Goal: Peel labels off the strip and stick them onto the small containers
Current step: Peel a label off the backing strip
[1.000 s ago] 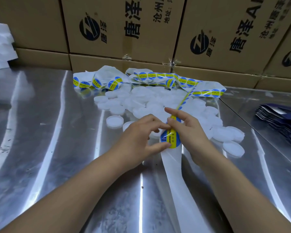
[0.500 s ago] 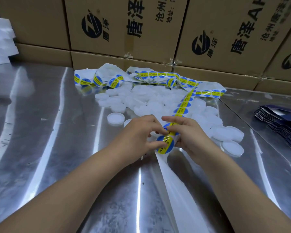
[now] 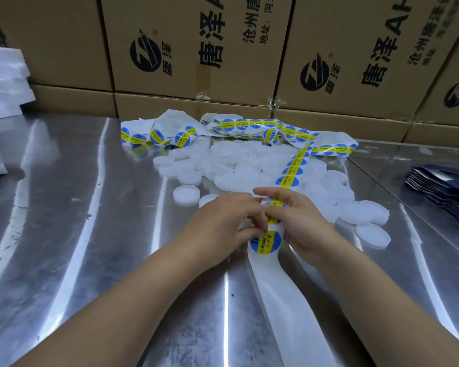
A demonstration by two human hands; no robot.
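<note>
With the strip [image 3: 291, 179] gripped by the right hand [image 3: 305, 223], the label [image 3: 267, 242] pinched at its edge by fingers [image 3: 251, 231] of the left hand [image 3: 220, 223] is best peeled slowly and low.

Steel table [image 3: 64, 234]: cardboard boxes [image 3: 196, 62] stacked along the far edge. Foam sheets [image 3: 3, 80] piled at the far left corner. Label strip [image 3: 292, 178] bunched before the boxes, with one run leading over the small containers [image 3: 236, 165] toward the near edge. Containers heaped at centre. Left hand [image 3: 223, 223] and right hand [image 3: 302, 223] on either side of the strip, on the near side of the heap. Flat packs [image 3: 445, 192] stacked at the right edge.
</note>
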